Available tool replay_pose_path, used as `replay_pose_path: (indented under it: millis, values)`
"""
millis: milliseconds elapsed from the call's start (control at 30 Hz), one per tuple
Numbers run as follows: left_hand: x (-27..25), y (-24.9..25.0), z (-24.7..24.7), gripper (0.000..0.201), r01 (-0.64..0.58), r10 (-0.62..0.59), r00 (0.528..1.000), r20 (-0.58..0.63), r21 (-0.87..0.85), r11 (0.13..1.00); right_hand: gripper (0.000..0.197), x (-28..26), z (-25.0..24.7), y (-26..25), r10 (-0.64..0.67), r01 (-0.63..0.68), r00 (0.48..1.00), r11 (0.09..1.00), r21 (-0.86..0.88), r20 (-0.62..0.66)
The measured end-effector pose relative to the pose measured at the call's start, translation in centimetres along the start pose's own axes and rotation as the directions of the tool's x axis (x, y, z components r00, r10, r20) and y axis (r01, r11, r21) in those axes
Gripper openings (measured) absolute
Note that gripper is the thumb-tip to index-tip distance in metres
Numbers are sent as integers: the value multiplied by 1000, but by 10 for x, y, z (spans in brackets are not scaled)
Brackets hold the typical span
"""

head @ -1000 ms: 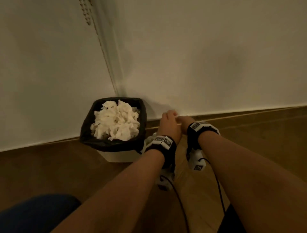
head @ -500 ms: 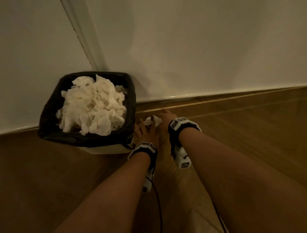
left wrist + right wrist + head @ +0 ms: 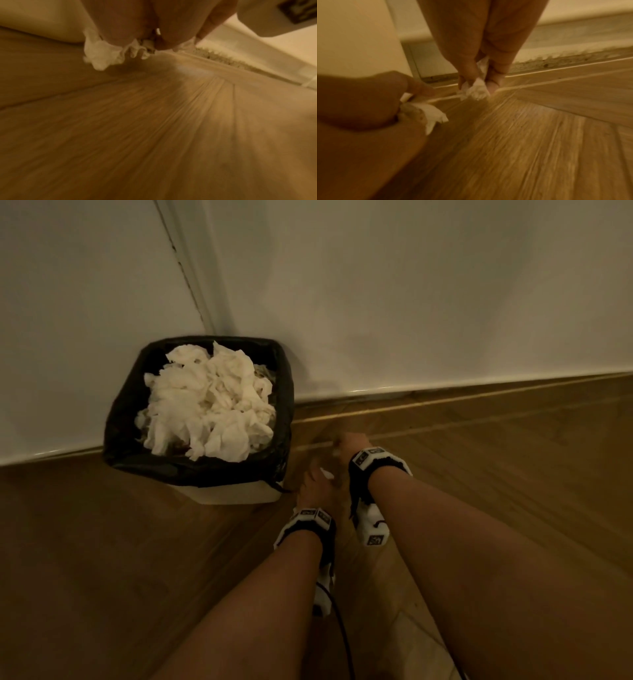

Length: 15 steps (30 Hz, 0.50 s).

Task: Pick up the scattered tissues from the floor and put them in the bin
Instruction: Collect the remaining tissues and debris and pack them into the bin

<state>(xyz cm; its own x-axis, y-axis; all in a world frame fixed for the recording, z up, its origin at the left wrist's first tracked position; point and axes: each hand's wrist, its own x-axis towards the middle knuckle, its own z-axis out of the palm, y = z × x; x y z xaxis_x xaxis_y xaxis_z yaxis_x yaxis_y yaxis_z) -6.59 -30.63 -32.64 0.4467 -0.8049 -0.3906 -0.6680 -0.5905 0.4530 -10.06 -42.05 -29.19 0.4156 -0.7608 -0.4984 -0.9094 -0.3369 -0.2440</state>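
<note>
A white bin [image 3: 236,494] with a black liner [image 3: 113,440] stands against the wall, heaped with crumpled white tissues [image 3: 205,402]. Both hands hover low over the wooden floor just right of it. My left hand [image 3: 311,477] grips a crumpled white tissue [image 3: 102,56], which also shows as a white scrap [image 3: 327,474] in the head view. My right hand [image 3: 346,445], slightly farther and nearer the skirting, pinches a smaller tissue wad [image 3: 477,90] between thumb and fingers [image 3: 467,75]. In the right wrist view my left hand [image 3: 385,101] sits at lower left with its tissue [image 3: 435,115].
A white wall [image 3: 411,302] with a skirting [image 3: 445,386] runs behind the hands, and a vertical trim [image 3: 191,268] rises behind the bin. Wooden floor [image 3: 513,474] spreads right and toward me. A black cable [image 3: 342,631] trails from the left wrist camera.
The hands have drawn back from the skirting toward me and lowered beside the bin, each now with tissue in it. The head view has tilted down toward the floor.
</note>
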Motion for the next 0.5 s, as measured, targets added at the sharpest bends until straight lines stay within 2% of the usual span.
replay_pose_path:
  millis: [100,167,233,300,333,400,467,500]
  values:
    - [-11,16,-18,35,-115,111,992,53,67,991,30,-12,-14,8,46,-46,999,999,5,-20]
    - [-21,30,-32,34,-186,171,975,143,101,977,20,-30,-30,14,37,-37,997,999,4,-64]
    - [-29,48,-48,31,-223,202,961,187,101,970,26,-50,-46,19,40,-40,993,999,5,-112]
    - [-42,67,-68,27,-249,250,963,95,-25,968,36,-76,-70,21,53,-59,996,995,-85,-67]
    - [-52,75,-79,34,-270,276,959,57,-102,958,43,-92,-83,20,60,-65,997,992,-110,-49]
    - [-72,88,-102,55,-372,375,927,-9,-155,915,55,-121,-109,18,67,-69,995,997,-38,-70]
    - [-88,99,-127,59,-446,444,895,-50,-105,889,49,-150,-131,15,69,-64,991,997,46,-117]
    - [-95,104,-141,57,-466,458,884,-90,-105,879,42,-162,-139,12,79,-53,987,982,179,-138]
